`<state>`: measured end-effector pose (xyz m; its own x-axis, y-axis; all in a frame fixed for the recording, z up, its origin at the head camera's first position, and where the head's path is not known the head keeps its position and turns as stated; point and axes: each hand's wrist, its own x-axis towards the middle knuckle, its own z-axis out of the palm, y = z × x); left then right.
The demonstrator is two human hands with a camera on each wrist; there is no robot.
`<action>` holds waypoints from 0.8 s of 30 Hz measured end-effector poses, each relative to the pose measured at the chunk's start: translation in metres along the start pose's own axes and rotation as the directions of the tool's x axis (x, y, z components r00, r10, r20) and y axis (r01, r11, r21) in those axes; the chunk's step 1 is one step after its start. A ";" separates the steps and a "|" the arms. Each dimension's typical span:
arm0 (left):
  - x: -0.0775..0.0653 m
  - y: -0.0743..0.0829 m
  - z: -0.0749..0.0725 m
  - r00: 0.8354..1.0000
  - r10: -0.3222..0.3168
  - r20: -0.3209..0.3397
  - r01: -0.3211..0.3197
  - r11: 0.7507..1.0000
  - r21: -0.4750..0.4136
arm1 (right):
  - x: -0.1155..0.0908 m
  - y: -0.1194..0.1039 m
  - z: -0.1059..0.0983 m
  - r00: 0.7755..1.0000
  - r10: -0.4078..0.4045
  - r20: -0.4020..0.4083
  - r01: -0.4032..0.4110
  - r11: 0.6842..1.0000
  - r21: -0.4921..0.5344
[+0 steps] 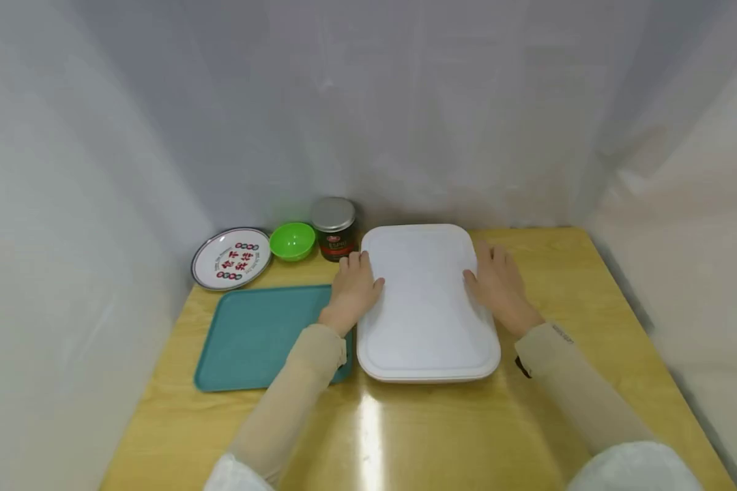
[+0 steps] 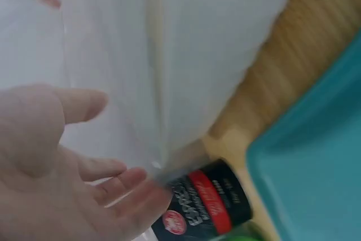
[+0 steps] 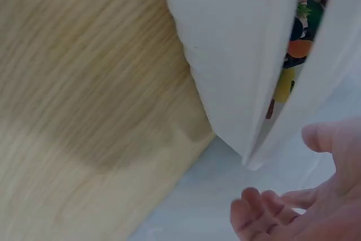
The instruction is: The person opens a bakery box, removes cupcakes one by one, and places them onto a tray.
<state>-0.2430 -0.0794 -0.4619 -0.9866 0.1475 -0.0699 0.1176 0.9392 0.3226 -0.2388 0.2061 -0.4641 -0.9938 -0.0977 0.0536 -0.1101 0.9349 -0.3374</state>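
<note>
A white lidded box (image 1: 428,300) stands in the middle of the table. My left hand (image 1: 352,286) is at its left edge, thumb overlapping the lid in the head view, fingers apart and loosely bent in the left wrist view. At the right edge is my right hand (image 1: 499,283), its thumb apart from its bent fingers. Through a slit under the lid (image 3: 338,38), colourful things (image 3: 300,48) show inside, partly hidden. Behind my left hand stands a dark can (image 2: 203,201) with a red band and a silver lid.
Left of the box lies a teal tray (image 1: 264,341), partly under my left forearm in the head view. A white plate (image 1: 233,259) with red writing and a bright green bowl (image 1: 292,241) stand behind it. White sheeting (image 1: 417,109) encloses the wooden table.
</note>
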 end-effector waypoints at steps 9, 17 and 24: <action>-0.005 -0.022 0.007 0.995 -0.083 0.052 0.093 0.964 -0.250 | -0.015 0.017 0.010 0.978 0.087 0.192 -0.106 0.990 0.088; -0.005 -0.029 0.010 0.996 -0.090 0.019 0.091 0.949 -0.303 | -0.016 0.016 0.016 0.984 0.066 0.166 -0.106 0.963 0.248; -0.001 -0.027 0.008 0.996 -0.092 0.018 0.092 0.939 -0.333 | -0.015 0.017 0.010 0.987 0.065 0.144 -0.105 0.952 0.289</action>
<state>-0.2442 -0.1022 -0.4780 -0.9910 0.0664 -0.1159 -0.0183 0.7920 0.6102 -0.2261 0.2205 -0.4802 -0.9909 -0.0850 -0.1045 -0.0057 0.8015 -0.5979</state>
